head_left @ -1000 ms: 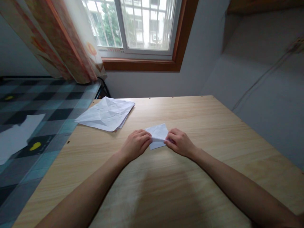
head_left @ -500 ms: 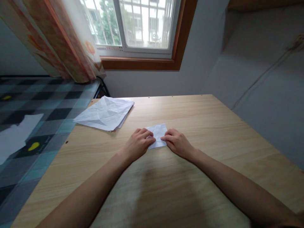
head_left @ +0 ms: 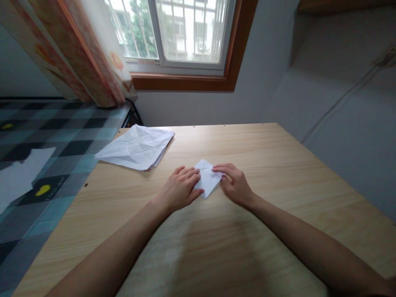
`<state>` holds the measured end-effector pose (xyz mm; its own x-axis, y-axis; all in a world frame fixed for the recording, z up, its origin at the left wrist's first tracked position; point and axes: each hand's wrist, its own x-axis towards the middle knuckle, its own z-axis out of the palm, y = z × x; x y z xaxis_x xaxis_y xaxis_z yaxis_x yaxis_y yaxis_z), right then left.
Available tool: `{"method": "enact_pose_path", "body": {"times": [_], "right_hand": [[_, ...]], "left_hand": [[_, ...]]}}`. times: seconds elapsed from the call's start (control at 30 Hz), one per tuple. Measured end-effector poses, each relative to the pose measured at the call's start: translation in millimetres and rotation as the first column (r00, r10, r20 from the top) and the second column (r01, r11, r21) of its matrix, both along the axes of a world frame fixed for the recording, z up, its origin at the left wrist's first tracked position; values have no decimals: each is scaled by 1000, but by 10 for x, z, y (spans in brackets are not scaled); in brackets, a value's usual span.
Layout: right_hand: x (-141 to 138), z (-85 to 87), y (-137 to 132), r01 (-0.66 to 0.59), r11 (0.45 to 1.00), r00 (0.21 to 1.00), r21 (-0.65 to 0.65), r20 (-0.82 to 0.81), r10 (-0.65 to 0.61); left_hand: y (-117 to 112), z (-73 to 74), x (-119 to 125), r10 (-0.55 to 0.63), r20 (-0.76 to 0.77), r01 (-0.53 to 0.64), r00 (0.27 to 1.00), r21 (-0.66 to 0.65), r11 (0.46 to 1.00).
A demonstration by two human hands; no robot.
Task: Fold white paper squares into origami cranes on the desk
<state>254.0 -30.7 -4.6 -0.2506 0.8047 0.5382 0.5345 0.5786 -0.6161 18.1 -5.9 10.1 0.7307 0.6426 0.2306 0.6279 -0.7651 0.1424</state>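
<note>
A small folded piece of white paper (head_left: 208, 178) lies on the wooden table (head_left: 278, 173) between my hands. My left hand (head_left: 181, 188) rests flat on its left part, fingers stretched out and pressing down. My right hand (head_left: 234, 182) touches the paper's right edge, with the forefinger laid along the top edge and the other fingers curled. The paper now sits like a diamond with one corner pointing toward me.
A stack of creased white sheets (head_left: 136, 146) lies at the table's far left. Left of the table is a bed with a checked cover (head_left: 46, 165) and a white sheet (head_left: 18, 175) on it. A window and curtain (head_left: 93, 53) stand behind; grey walls lie to the right.
The small paper has been turned from a square lying flat-on to a diamond. My left hand has opened out flat on it; my right hand shifted up to its right corner.
</note>
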Motion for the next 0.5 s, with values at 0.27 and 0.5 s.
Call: {"method": "enact_pose_path", "body": {"times": [0.27,0.5], "right_hand": [[310,-130,272,-99,989,992,-109,70,107],[149,-73,219,-99,990,993,-103,55,105]], "left_hand": [[29,-21,-49,-43,27,46,999,-137,989],[12,25,-39,-85,3,84,996,-181,980]]}}
